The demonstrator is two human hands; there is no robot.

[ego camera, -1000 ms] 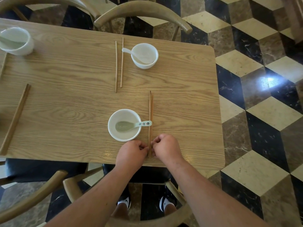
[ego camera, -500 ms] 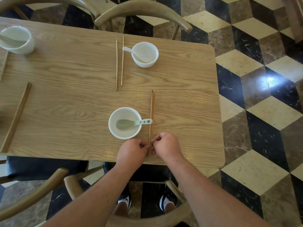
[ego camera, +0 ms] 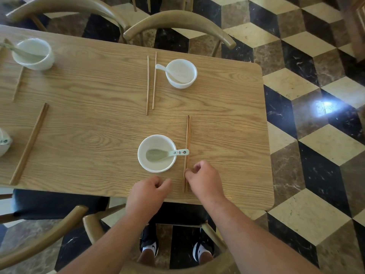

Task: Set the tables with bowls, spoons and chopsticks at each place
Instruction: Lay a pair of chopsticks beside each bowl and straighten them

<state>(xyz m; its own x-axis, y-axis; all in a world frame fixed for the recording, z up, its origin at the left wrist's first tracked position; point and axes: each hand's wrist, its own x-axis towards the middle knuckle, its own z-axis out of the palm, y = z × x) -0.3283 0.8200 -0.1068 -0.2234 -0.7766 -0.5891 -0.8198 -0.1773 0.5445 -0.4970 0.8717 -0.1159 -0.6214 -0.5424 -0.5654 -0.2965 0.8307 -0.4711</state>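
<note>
On the wooden table (ego camera: 98,119), a white bowl (ego camera: 142,162) with a spoon (ego camera: 167,154) in it sits at the near place. A pair of chopsticks (ego camera: 188,139) lies flat just right of it, pointing away from me. My right hand (ego camera: 204,179) is curled, fingertips pinching the pair near its close end. My left hand (ego camera: 149,191) hovers loosely curled at the table's near edge, left of the chopsticks, holding nothing. Across the table stand a second bowl (ego camera: 181,85) with its spoon (ego camera: 161,67) and its chopsticks (ego camera: 151,84).
Further left are another bowl (ego camera: 33,64) with a spoon, two more chopstick pairs (ego camera: 29,143), and part of a bowl (ego camera: 4,144) at the frame edge. Curved wooden chairs stand at the far side (ego camera: 177,18) and the near side (ego camera: 65,234). Tiled floor lies to the right.
My left hand has let go of the chopsticks and drawn back left toward the table edge. My right hand stays at the pair. The chopsticks lie closer together.
</note>
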